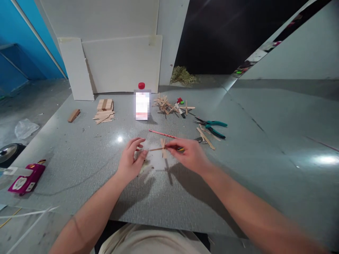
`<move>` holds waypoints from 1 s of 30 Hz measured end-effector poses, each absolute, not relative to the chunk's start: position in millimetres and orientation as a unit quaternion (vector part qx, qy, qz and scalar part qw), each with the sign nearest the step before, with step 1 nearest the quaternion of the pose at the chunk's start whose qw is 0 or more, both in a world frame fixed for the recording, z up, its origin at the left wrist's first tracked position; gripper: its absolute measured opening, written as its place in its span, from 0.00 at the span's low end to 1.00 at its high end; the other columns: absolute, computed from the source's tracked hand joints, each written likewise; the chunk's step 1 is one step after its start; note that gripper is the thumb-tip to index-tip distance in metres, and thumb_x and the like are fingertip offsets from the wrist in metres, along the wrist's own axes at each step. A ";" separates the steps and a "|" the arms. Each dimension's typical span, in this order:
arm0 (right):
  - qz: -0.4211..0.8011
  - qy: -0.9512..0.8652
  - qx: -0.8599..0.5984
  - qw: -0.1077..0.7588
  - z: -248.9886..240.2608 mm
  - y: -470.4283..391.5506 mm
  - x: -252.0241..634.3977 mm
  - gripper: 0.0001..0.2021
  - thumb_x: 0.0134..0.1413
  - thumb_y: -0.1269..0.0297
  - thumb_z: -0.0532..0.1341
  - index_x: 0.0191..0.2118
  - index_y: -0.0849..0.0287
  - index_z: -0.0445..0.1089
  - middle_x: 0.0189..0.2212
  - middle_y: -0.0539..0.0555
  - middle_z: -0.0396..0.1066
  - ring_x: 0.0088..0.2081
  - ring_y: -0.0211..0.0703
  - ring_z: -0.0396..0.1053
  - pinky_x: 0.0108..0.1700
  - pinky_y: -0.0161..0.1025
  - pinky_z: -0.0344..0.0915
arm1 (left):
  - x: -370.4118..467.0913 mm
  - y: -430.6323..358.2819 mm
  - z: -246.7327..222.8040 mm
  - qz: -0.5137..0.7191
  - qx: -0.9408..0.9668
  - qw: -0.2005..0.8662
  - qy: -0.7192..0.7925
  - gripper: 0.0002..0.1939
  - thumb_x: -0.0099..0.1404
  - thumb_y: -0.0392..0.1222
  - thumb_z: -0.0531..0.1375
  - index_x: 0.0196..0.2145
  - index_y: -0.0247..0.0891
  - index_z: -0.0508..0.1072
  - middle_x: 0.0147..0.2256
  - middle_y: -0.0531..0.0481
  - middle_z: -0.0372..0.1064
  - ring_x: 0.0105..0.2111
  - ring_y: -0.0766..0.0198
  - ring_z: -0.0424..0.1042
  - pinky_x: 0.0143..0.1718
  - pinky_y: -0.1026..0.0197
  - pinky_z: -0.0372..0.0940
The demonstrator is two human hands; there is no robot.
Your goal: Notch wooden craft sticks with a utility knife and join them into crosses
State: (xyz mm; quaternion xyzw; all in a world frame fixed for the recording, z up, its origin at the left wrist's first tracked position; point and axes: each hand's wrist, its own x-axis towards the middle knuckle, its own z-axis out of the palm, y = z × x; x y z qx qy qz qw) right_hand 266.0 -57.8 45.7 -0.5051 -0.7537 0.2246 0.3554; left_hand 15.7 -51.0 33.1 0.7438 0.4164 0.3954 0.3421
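Note:
A small cross of wooden sticks (163, 149) hangs just above the table, its shadow falling below it. My right hand (186, 152) pinches it near its middle with thumb and forefinger. My left hand (132, 158) is at the left end of the cross, its fingers apart and curved, the thumb tip close to the stick's end. Beneath the hands lies a pale sheet (159, 163) with small marks. Beyond the cross is a pink pencil (162, 134), lying partly behind my right hand.
Stacked sticks (105, 105) and a capped bottle (142, 106) stand at the back. Right of them lie a pile of crossed sticks (164, 105), a red and green item (180, 101) and teal pliers (215, 124). A purple box (28, 179) is at the left.

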 end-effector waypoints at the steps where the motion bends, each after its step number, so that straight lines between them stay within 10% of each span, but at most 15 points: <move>1: 0.235 -0.764 -0.487 0.352 46.1 -66.2 258.7 0.07 0.60 0.66 0.61 0.39 0.56 0.77 0.34 0.52 0.79 0.33 0.40 0.75 0.37 0.38 0.70 | 16.6 -51.2 33.8 0.380 0.752 0.358 0.401 0.20 0.71 0.48 0.58 0.57 0.38 0.66 0.55 0.42 0.65 0.48 0.58 0.71 0.48 0.50 0.71; 13: 0.316 -0.759 -0.442 0.358 40.5 -78.1 220.5 0.04 0.59 0.66 0.62 0.37 0.57 0.76 0.31 0.50 0.79 0.31 0.37 0.75 0.36 0.34 0.70 | 4.5 -40.8 32.1 0.249 0.775 0.476 0.333 0.16 0.71 0.48 0.59 0.49 0.34 0.71 0.46 0.45 0.71 0.43 0.61 0.73 0.44 0.53 0.72; 20: 0.294 -0.797 -0.418 0.321 18.2 -59.8 210.4 0.18 0.71 0.63 0.46 0.56 0.58 0.67 0.41 0.58 0.77 0.38 0.39 0.76 0.40 0.39 0.73 | -24.6 -25.6 51.0 0.297 0.761 0.494 0.300 0.16 0.71 0.49 0.59 0.48 0.35 0.71 0.47 0.45 0.70 0.44 0.61 0.73 0.46 0.53 0.72; 25: 0.232 -0.892 -0.337 0.193 13.7 -45.9 199.7 0.25 0.51 0.54 0.70 0.55 0.52 0.72 0.60 0.61 0.67 0.63 0.58 0.60 0.64 0.60 0.55 | -43.2 -18.7 60.0 0.342 0.740 0.493 0.305 0.14 0.71 0.48 0.59 0.46 0.34 0.72 0.44 0.47 0.71 0.42 0.62 0.73 0.45 0.54 0.71; 30: 0.159 -0.926 -0.322 0.111 12.2 -48.4 193.6 0.26 0.49 0.52 0.72 0.54 0.55 0.73 0.58 0.62 0.68 0.62 0.60 0.62 0.63 0.61 0.53 | -41.4 -18.0 55.1 0.368 0.717 0.518 0.289 0.14 0.70 0.47 0.60 0.46 0.34 0.72 0.43 0.47 0.71 0.41 0.62 0.73 0.44 0.54 0.72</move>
